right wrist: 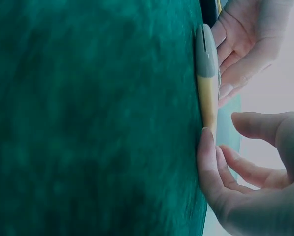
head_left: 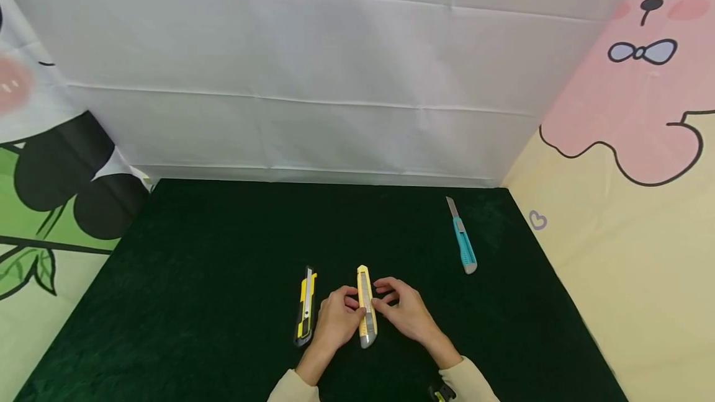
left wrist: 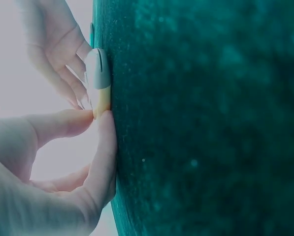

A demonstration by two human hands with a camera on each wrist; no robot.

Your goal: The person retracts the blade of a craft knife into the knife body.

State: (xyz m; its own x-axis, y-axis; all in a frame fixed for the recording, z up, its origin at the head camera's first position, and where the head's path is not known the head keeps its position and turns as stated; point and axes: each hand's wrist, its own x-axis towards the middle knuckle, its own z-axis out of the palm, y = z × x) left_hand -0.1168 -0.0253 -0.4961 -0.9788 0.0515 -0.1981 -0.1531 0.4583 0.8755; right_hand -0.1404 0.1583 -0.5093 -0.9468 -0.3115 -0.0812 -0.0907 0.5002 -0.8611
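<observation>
A pale yellow utility knife [head_left: 365,284] with a grey end cap lies on the dark green cloth, its cap toward the person. My left hand [head_left: 337,320] pinches it from the left, thumb on top near the middle, and the left wrist view shows thumb and finger closing on the yellow body [left wrist: 104,98]. From the right, my right hand [head_left: 410,315] reaches its side with loosely bent fingers. One right fingertip [right wrist: 206,135] meets the knife's edge in the right wrist view, while the right thumb [right wrist: 250,125] stands apart from it.
Left of the left hand lies a black and yellow utility knife [head_left: 305,309]. A teal utility knife [head_left: 463,242], blade extended, lies farther back at the right. White cloth [head_left: 335,67] hangs behind the green-covered table [head_left: 223,253], and printed cloths flank both sides.
</observation>
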